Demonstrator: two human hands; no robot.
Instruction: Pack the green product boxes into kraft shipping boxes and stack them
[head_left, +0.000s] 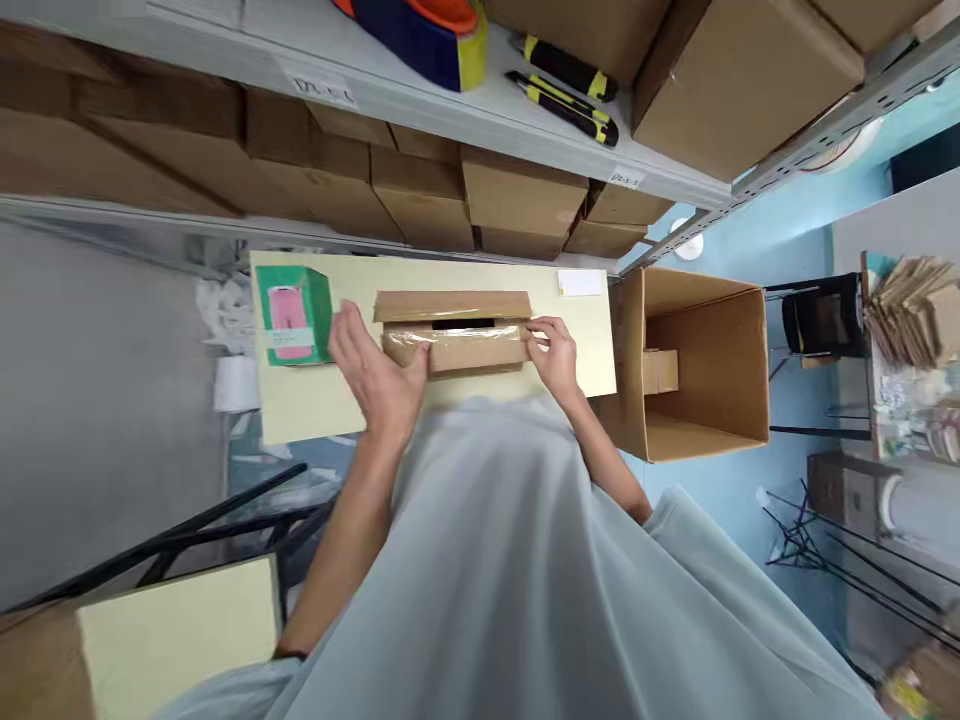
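A brown cardboard box with shiny tape along its flap lies on the pale yellow tabletop. Its top flaps are parted, and a dark slot shows between them. At the box's left end, my left hand has its fingers stretched out, with the thumb touching the near flap. My right hand pinches the flap's taped edge at the right end. A green box with a pink picture stands left of my left hand. Near the table's far right corner lies a white label or card.
A large open carton with a small box inside stands right of the table. Shelves behind hold cardboard boxes, two utility knives and a blue and orange tape roll. A black-legged stool is at lower left.
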